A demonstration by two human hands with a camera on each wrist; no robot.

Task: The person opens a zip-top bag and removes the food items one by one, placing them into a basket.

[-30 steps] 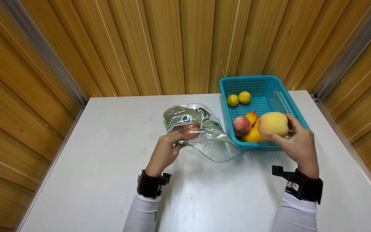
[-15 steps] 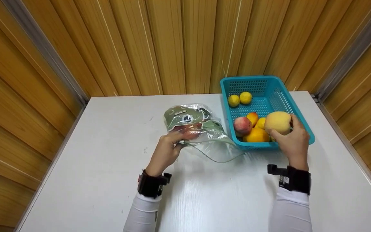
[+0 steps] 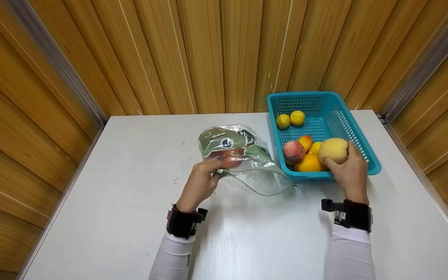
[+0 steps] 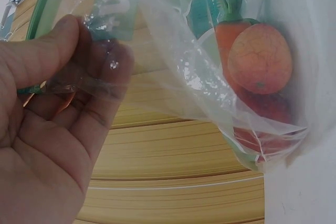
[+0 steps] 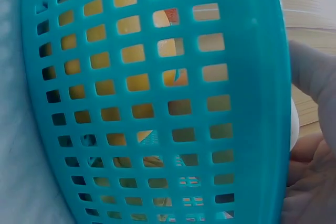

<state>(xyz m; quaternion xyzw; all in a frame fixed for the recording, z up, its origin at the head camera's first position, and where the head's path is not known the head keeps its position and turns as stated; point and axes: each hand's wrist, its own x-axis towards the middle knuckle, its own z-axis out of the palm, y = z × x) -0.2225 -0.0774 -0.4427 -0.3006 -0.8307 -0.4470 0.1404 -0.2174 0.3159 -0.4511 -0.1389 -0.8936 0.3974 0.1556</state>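
Observation:
In the head view my left hand (image 3: 200,182) pinches the opening edge of a clear zip bag (image 3: 257,175) with a green cartoon print. Through the film, the left wrist view shows a carrot (image 4: 229,45), a round orange-red fruit (image 4: 260,59) and something dark red below them. My right hand (image 3: 352,171) grips a large pale-yellow peach (image 3: 333,150) at the front right of the teal basket (image 3: 325,94), fingers behind it and thumb in front. From the right wrist, the basket's slotted side hides most of the peach; part of the hand shows at the right edge.
Inside the basket lie two small lemons (image 3: 290,119) at the back left. A pinkish peach (image 3: 293,151), an orange (image 3: 310,163) and other yellow-orange fruit cluster at its front. Wood-look panels (image 3: 208,54) border the white table (image 3: 130,175).
My right hand has moved left and lower with the pale-yellow peach, after a small shift to the right over the basket. The left hand and the bag have stayed nearly still.

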